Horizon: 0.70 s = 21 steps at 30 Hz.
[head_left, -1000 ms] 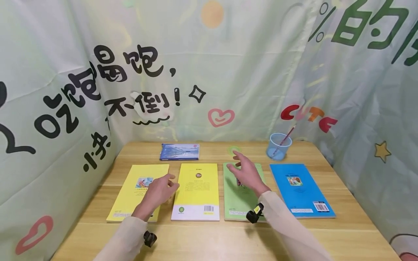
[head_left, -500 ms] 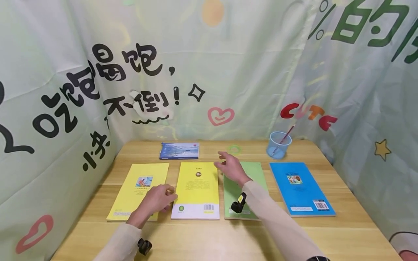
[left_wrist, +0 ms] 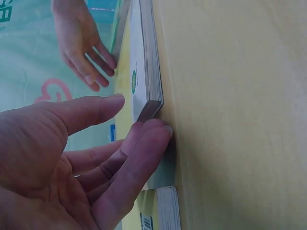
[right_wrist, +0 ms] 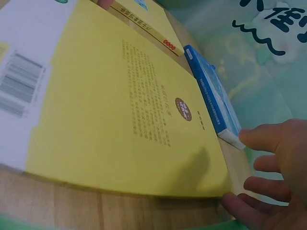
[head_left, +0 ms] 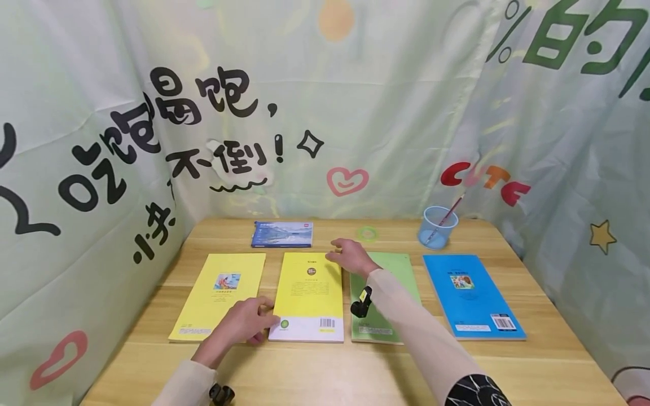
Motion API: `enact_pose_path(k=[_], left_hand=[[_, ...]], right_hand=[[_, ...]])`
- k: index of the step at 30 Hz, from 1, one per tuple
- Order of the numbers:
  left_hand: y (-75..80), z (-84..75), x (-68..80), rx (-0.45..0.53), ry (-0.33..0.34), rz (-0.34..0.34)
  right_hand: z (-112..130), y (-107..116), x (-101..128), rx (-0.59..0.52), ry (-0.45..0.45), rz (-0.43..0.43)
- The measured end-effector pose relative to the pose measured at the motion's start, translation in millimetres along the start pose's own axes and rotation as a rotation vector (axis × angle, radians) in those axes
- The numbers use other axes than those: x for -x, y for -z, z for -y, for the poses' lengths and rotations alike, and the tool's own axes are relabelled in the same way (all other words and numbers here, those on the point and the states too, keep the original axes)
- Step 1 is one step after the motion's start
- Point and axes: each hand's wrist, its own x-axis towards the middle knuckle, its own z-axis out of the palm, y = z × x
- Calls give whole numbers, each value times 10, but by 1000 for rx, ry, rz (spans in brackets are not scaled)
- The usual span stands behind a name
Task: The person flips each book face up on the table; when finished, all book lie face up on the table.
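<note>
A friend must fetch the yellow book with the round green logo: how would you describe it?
On the wooden table, find the near row, which ends on the right with a blue book. The wanted yellow book is second from the left, between another yellow book and a green book. Its white near end, bearing the round green logo, sets it apart.

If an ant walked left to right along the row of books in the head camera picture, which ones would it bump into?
Yellow book with a little picture → yellow-and-white book → green book → blue book.
</note>
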Motion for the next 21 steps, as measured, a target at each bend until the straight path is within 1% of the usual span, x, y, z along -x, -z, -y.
enact_pose_path(k=[3, 6, 8, 13, 15, 18, 21], left_hand=[[-6, 2, 33, 6, 12, 19], [-8, 3, 60, 5, 10, 43], [-6, 7, 77, 2, 7, 64], [-8, 26, 102, -8, -26, 112], [-15, 36, 110, -14, -42, 120], [-26, 43, 122, -25, -53, 115], [-33, 43, 132, -31, -58, 108]], right_hand=[[23, -5, -21, 25, -21, 26], [50, -5, -28, 63, -40, 31], [68, -11, -32, 94, -50, 21], [108, -50, -50, 160, -71, -6], [122, -67, -56, 181, -71, -13], [135, -83, -70, 205, -61, -16], [137, -84, -82, 206, -44, -12]])
